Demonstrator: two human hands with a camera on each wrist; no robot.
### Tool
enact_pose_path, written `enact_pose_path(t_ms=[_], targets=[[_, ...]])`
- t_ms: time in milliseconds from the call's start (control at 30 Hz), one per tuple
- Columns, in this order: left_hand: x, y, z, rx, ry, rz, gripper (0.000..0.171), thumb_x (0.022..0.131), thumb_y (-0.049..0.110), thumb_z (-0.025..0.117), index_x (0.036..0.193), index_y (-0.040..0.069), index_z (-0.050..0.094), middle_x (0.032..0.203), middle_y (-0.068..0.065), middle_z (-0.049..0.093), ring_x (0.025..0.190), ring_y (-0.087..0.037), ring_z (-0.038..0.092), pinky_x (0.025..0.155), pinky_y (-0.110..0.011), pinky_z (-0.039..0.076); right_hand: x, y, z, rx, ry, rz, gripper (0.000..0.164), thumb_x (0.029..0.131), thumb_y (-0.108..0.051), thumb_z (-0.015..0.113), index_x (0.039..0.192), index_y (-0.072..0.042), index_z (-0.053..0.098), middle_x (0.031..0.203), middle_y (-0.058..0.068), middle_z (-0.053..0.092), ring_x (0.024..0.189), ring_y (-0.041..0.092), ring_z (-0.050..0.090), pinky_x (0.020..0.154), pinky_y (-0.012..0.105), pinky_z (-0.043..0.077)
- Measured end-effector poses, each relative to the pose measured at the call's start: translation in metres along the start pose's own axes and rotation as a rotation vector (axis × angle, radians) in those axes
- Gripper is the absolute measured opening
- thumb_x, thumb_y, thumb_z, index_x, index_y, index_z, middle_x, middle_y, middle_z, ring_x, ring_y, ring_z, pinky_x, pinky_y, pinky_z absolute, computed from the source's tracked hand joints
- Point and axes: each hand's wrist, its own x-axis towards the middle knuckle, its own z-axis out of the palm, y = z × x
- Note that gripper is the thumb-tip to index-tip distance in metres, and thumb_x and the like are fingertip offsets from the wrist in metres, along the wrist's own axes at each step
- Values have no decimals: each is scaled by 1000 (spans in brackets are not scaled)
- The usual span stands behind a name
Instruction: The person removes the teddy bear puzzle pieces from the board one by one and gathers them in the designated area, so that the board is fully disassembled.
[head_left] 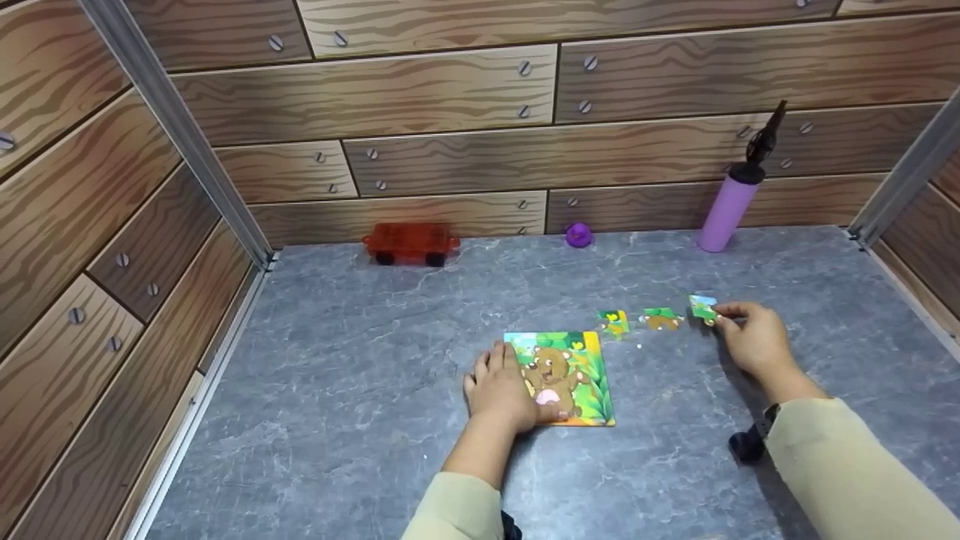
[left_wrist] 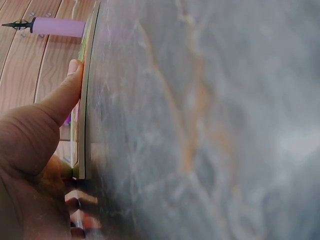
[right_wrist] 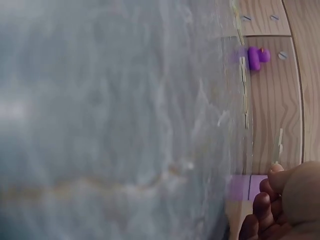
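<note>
A square jigsaw puzzle [head_left: 592, 379] with a brown bear picture lies flat on the grey surface. My left hand [head_left: 501, 394] rests over its left part, fingers stretched along that side and thumb lying across the front edge. In the left wrist view the thumb [left_wrist: 65, 95] touches the side of the thin puzzle board [left_wrist: 84, 115]. Out to the right, my right hand [head_left: 754, 341] pinches a small puzzle piece [head_left: 703, 308] by its edge between thumb and fingers; this piece [right_wrist: 279, 144] appears edge-on in the right wrist view.
Two loose puzzle pieces lie between the hands, one green and yellow [head_left: 614, 322], one brown and green [head_left: 661, 319]. Along the wood-patterned back wall stand a red transparent toy cart [head_left: 411, 243], a purple rubber duck [head_left: 578, 235] and a purple hand pump [head_left: 727, 214].
</note>
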Motion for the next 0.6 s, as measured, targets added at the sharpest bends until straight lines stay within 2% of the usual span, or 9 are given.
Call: enact_pose_path(t_ms=[67, 167, 433, 600], targets=[[-1, 0, 0, 4, 3, 3, 136, 65, 74, 90, 167, 5, 30, 173, -11, 27, 157, -36, 24, 123, -62, 23, -1, 3, -1, 4, -24, 22, 30, 107, -6, 56, 128, 13, 66, 125, 36, 65, 110, 44, 62, 91, 51, 51], [0, -1, 1, 9, 3, 4, 137, 65, 74, 90, 167, 6, 29, 174, -11, 26, 157, -35, 24, 123, -62, 23, 1, 4, -2, 0, -62, 51, 33, 109, -8, 54, 133, 13, 63, 129, 36, 62, 118, 48, 59, 99, 60, 48], [1, -1, 2, 7, 10, 5, 138, 64, 74, 90, 167, 5, 29, 173, -11, 27, 157, -36, 25, 123, -62, 24, 7, 7, -3, -53, -132, 90, 34, 110, -10, 52, 134, 12, 62, 127, 33, 63, 117, 47, 59, 100, 63, 47], [1, -1, 1, 14, 8, 4, 137, 65, 74, 90, 167, 6, 30, 173, -11, 28, 156, -35, 26, 122, -62, 24, 8, 9, -4, -64, -140, 110, 32, 110, -9, 52, 133, 11, 63, 124, 31, 64, 112, 44, 60, 95, 60, 48]])
